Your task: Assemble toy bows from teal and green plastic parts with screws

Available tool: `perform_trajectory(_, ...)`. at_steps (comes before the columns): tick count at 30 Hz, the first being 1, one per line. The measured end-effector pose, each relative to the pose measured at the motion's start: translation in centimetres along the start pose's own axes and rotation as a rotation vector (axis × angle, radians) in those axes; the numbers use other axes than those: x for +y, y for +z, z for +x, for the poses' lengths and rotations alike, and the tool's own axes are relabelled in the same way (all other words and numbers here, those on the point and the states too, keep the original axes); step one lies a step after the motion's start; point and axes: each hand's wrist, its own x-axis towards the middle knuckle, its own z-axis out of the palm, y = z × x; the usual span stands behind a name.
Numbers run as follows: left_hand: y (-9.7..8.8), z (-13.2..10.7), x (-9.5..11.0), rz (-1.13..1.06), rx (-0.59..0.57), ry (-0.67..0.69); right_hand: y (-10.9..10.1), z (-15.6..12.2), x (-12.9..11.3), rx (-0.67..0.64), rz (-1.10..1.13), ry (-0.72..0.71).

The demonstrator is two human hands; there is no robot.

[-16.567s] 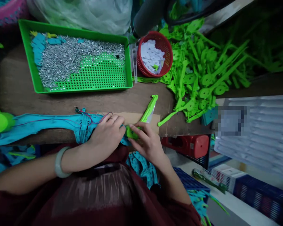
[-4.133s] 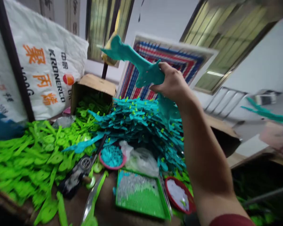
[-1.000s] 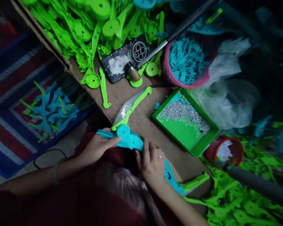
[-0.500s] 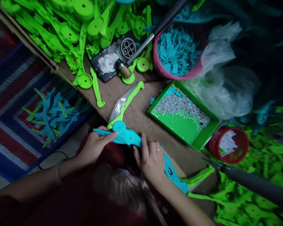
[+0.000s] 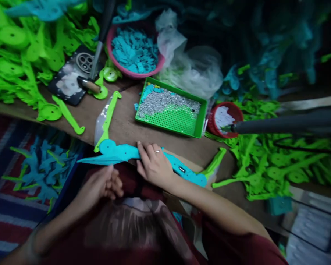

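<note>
A long blue plastic toy piece (image 5: 118, 151) lies along the near edge of the brown workbench (image 5: 127, 127). A green blade part with a clear strip (image 5: 106, 117) joins its round end. My right hand (image 5: 154, 165), a ring on one finger, lies over the middle of the blue piece with its fingers pressed on it. My left hand (image 5: 103, 184) hovers just below the piece's pointed tip, apart from it, fingers curled inward. What the curled fingers hold, if anything, is hidden.
Behind stand a green tray of metal screws (image 5: 168, 110), a pink basket of blue bits (image 5: 135, 51), a red basket (image 5: 223, 117) and a clear bag (image 5: 190, 70). A hammer (image 5: 91, 81) lies on a black card. Green parts (image 5: 264, 165) are piled on both sides. A dark rod (image 5: 287, 123) crosses right.
My left hand has let go of the blue piece's pointed end and drawn back toward my body. My right hand slid along to its middle. The view swung to the right.
</note>
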Motion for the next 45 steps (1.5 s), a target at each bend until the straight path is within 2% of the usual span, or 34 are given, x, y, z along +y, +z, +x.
perform_trajectory(1, 0.1, -0.5, 0.3, 0.212, -0.066, 0.125, -0.1, -0.2, 0.2, 0.014, 0.078, 0.007)
perform_trajectory(2, 0.3, -0.7, 0.6, 0.427, -0.109, 0.335, -0.2, -0.3, 0.6, 0.041, 0.175, 0.014)
perform_trajectory(5, 2.1, 0.6, 1.4, 0.959, -0.164, 1.164, -0.2, -0.8, 1.7, 0.181, 0.518, 0.047)
perform_trajectory(6, 3.1, 1.6, 1.5, 1.086, -0.173, 1.369, -0.1, -0.9, 2.1, 0.231, 0.628, 0.076)
perform_trajectory(7, 4.1, 2.7, 1.4, 1.193, -0.169, 1.502, 0.0, -0.9, 2.4, 0.275, 0.731, 0.118)
perform_trajectory(9, 5.9, 4.9, 0.9, 1.321, -0.125, 1.613, 0.2, -0.9, 2.8, 0.353, 0.922, 0.229)
perform_trajectory(11, 6.9, 6.4, 0.2, 1.347, -0.084, 1.639, 0.1, -1.1, 3.1, 0.381, 1.088, 0.339)
perform_trajectory(13, 7.1, 7.0, -0.2, 1.339, -0.08, 1.657, -0.5, -1.9, 4.1, 0.422, 1.159, 0.446)
perform_trajectory(15, 6.8, 7.2, -0.3, 1.341, -0.097, 1.676, -1.4, -3.4, 6.0, 0.619, 1.066, 0.605)
perform_trajectory(17, 6.5, 7.3, -0.1, 1.342, -0.135, 1.706, -2.7, -4.9, 9.0, 0.9, 0.849, 0.769)
perform_trajectory(18, 6.5, 7.3, 0.0, 1.332, -0.15, 1.717, -3.4, -5.4, 10.7, 0.988, 0.756, 0.803)
perform_trajectory(19, 6.5, 7.4, 0.2, 1.313, -0.154, 1.723, -4.2, -5.5, 12.3, 1.014, 0.71, 0.791)
perform_trajectory(22, 6.8, 7.8, 0.6, 1.251, -0.137, 1.716, -7.2, -4.0, 15.3, 0.861, 0.802, 0.572)
perform_trajectory(24, 7.1, 8.0, 0.7, 1.254, -0.116, 1.717, -9.2, -1.8, 15.8, 0.821, 0.867, 0.443)
perform_trajectory(27, 7.2, 8.3, 0.3, 1.296, -0.061, 1.743, -10.6, 2.1, 15.4, 0.94, 0.924, 0.322)
perform_trajectory(29, 7.2, 8.7, -0.2, 1.286, -0.042, 1.766, -9.6, 4.6, 15.4, 0.998, 0.966, 0.257)
perform_trajectory(32, 7.0, 9.5, -1.0, 1.258, -0.025, 1.799, -6.2, 7.3, 15.7, 1.012, 0.961, 0.262)
perform_trajectory(35, 7.0, 10.0, -1.3, 1.274, 0.008, 1.843, -2.9, 8.7, 15.7, 1.024, 0.989, 0.282)
perform_trajectory(38, 7.1, 10.0, -1.5, 1.271, 0.002, 1.86, -1.3, 9.2, 15.2, 1.051, 1.007, 0.255)
perform_trajectory(45, 8.0, 8.5, -2.6, 1.134, -0.02, 1.538, -0.8, 9.4, 15.2, 1.046, 1.055, 0.235)
